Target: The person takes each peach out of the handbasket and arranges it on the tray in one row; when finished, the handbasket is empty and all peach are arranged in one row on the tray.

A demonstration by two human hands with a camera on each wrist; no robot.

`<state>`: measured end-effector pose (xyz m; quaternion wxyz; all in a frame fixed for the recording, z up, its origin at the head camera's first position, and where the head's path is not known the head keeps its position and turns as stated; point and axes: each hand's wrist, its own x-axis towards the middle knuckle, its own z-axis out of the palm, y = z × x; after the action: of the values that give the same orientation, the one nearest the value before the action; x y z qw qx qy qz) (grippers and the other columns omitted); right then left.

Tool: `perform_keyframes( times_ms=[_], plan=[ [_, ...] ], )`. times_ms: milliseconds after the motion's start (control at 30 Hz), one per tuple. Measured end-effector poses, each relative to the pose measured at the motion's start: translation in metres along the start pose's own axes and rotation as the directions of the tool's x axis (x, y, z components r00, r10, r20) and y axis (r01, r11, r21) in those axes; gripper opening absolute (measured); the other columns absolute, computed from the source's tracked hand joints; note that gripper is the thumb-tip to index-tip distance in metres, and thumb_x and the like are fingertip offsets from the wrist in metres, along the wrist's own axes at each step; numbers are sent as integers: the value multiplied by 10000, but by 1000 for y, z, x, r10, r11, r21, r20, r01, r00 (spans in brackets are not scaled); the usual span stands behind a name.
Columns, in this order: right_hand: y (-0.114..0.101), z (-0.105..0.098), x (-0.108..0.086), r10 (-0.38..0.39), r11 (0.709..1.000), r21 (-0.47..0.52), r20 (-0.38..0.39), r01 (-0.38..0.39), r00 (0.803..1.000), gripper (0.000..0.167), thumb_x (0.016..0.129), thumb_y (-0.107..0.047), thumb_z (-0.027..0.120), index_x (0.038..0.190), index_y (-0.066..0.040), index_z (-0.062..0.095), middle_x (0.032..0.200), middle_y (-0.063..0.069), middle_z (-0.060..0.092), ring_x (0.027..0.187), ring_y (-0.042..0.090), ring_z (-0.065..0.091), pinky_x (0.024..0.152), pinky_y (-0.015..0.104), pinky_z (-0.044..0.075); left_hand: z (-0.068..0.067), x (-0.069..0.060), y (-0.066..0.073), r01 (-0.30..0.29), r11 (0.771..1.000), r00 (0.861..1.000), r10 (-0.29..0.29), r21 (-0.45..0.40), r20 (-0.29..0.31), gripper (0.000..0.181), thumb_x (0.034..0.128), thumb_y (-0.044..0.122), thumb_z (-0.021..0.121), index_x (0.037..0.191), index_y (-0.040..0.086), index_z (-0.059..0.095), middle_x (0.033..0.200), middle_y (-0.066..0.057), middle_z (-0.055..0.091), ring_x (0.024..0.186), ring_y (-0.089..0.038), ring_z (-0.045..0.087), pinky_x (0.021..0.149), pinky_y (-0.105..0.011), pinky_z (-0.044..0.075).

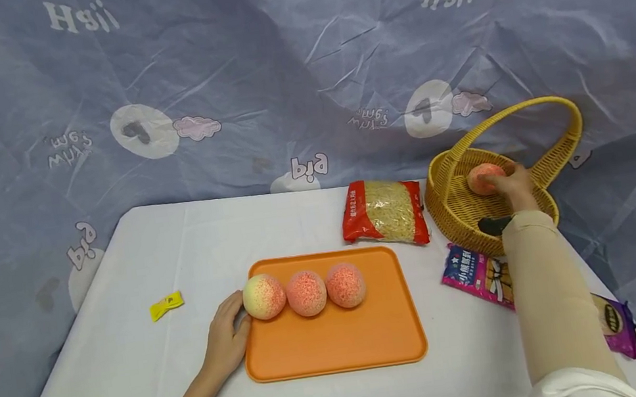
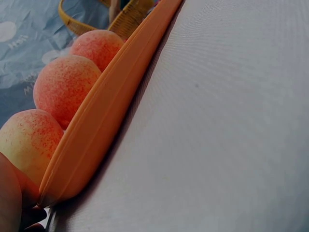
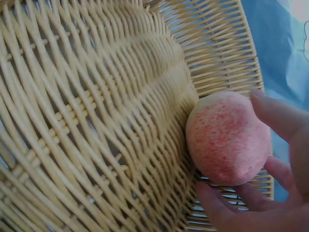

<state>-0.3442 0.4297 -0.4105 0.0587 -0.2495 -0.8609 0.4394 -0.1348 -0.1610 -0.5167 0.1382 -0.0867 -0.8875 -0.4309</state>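
Note:
Inside the yellow wicker basket (image 1: 455, 228), my right hand (image 1: 516, 187) holds a peach (image 1: 484, 179). In the right wrist view the thumb lies on one side of that peach (image 3: 229, 137) and curled fingers on the other, close to the woven wall (image 3: 222, 53). At the left edge of the orange tray (image 1: 335, 342), my left hand (image 1: 227, 335) grips the rim; its thumb is by the rim in the left wrist view, its other fingers mostly hidden. Three peaches stand in a row on the tray: a paler one (image 1: 264, 296) beside the left hand, a middle one (image 1: 306, 293) and a right one (image 1: 346, 285).
A red-edged clear bag (image 1: 388, 211) lies behind the tray, left of the basket. Blue-pink (image 1: 476, 275) and purple (image 1: 620, 327) snack packets lie around the right forearm, partly covered. A small yellow wrapped packet (image 1: 167, 306) lies on the white table (image 1: 109, 389) at left.

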Motion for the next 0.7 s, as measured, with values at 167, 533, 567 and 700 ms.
perform_keyframes(
  times_ms=[167, 533, 567, 700],
  plan=[
    [10, 3, -1, -6, 998, -67, 35, 9, 999, 854, 888, -287, 635, 1536, 20, 172, 1555, 294, 244, 1420, 454, 261, 1178, 517, 286, -1, 0, -1, -8, 1000, 1000, 8, 2, 2, 451, 876, -33, 575, 1318, -113, 530, 1383, -303, 511, 1317, -466, 448, 1071, -649, 342],
    [14, 12, 1, 29, 999, -33, -104, -33, 994, 750, 842, -285, 679, 1458, 4, 362, 1481, 251, 336, 1408, 426, 214, 1154, 522, 293, -2, 1, -1, 2, 1000, 1000, -2, -6, 7, 444, 880, -17, 584, 1315, -99, 543, 1381, -293, 519, 1320, -450, 454, 1083, -634, 344],
    [14, 12, 1, 27, 999, -43, -95, -32, 995, 757, 844, -290, 677, 1465, 1, 355, 1488, 255, 332, 1410, 434, 213, 1157, 528, 287, -2, 1, -1, 4, 1000, 1000, -4, -7, 8, 443, 881, -17, 583, 1314, -98, 543, 1381, -292, 519, 1321, -449, 452, 1083, -636, 342],
    [14, 11, 1, 21, 997, -78, -45, -24, 999, 800, 867, -305, 665, 1519, -32, 289, 1539, 262, 291, 1428, 469, 199, 1176, 547, 258, -2, 0, -2, 11, 1000, 1000, -11, -15, 13, 440, 882, -15, 581, 1313, -92, 547, 1384, -285, 520, 1327, -440, 451, 1092, -628, 339]
  ],
)
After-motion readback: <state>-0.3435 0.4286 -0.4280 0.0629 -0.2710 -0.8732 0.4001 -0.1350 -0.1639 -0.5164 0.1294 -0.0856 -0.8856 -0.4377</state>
